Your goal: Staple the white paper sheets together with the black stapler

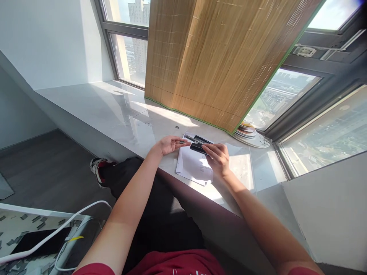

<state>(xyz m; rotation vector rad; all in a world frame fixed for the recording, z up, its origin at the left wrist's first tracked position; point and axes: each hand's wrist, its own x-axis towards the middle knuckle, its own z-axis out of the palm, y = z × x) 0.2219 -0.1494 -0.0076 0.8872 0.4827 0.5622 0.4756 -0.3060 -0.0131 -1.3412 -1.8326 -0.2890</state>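
My right hand (219,156) grips a black stapler (198,148), which is swung open with its metal staple channel showing. Close to the stapler's left end, my left hand (169,145) pinches a small grey staple strip (181,142) between its fingers. Under both hands lie white sheets of paper (192,166) with some handwriting on them. A bit beyond my left hand, another small grey strip (177,127) rests on the sill.
The pale tiled window sill (106,110) runs along the windows. A bamboo blind (206,65) hangs over it, and stacked plates (249,136) stand at the right. At lower left, a white table (8,225) bears scattered grey strips, a black phone (41,240) and a white cable (65,225).
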